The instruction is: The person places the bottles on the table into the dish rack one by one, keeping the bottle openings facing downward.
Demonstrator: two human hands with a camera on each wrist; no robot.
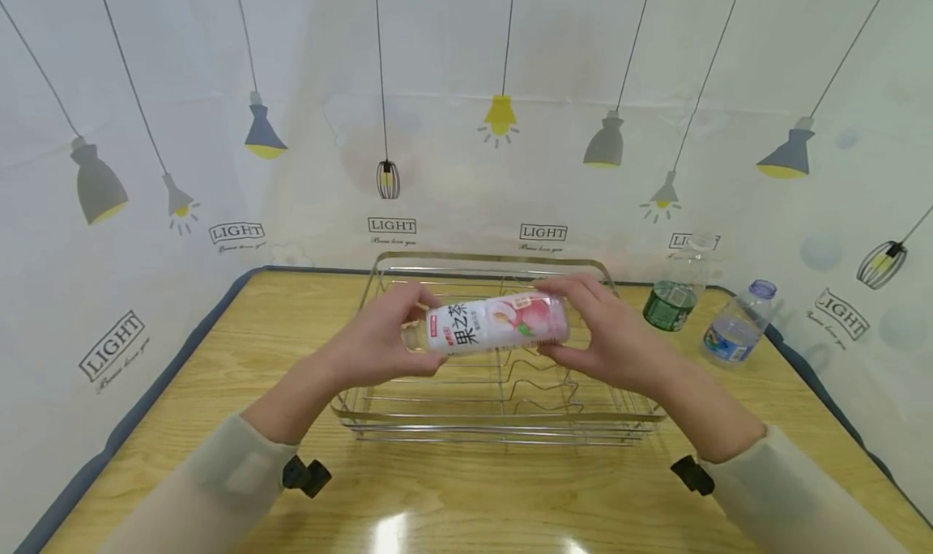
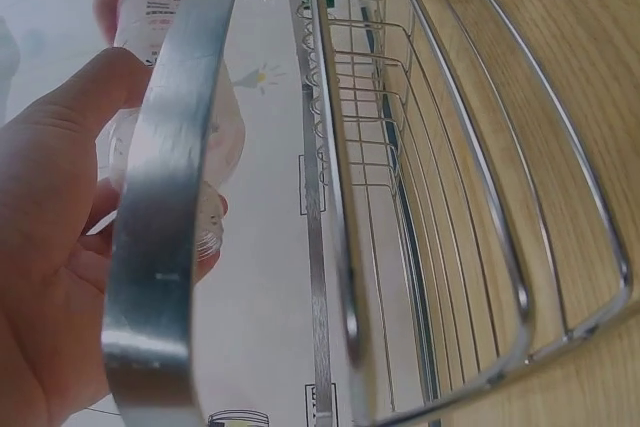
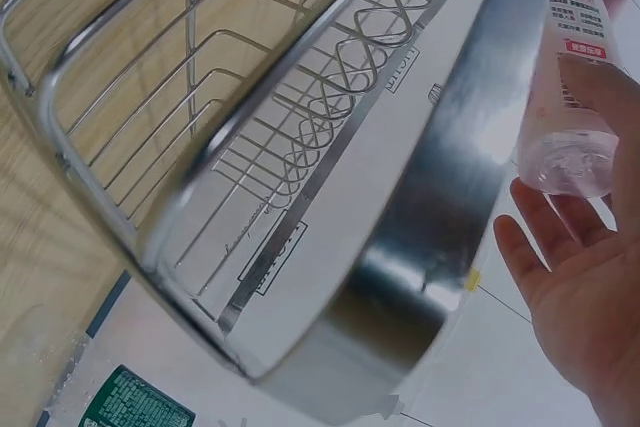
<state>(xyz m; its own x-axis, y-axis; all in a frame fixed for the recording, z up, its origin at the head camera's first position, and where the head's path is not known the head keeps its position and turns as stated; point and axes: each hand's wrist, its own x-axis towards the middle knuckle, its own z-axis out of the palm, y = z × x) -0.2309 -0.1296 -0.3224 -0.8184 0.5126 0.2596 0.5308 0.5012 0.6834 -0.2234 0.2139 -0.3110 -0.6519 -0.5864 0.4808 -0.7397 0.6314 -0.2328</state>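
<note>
A drink bottle (image 1: 496, 325) with a white and pink peach label lies nearly level between both hands, over the wire dish rack (image 1: 503, 418). My left hand (image 1: 379, 335) grips its narrower neck end, thumb below and fingers above. At the base end, my right hand (image 1: 605, 335) holds the bottle between thumb and fingers. The left wrist view has the bottle (image 2: 155, 7) partly behind the rack's flat metal rim (image 2: 165, 177). Seen from the right wrist, the thumb lies across the bottle (image 3: 580, 67) near its clear base.
Two clear plastic bottles stand right of the rack: one with a green label (image 1: 669, 304), one with a blue label and purple cap (image 1: 738, 327). The wooden table (image 1: 437, 497) ends at a printed cloth backdrop (image 1: 452, 173). Wavy wire dividers (image 1: 539, 368) run inside the rack.
</note>
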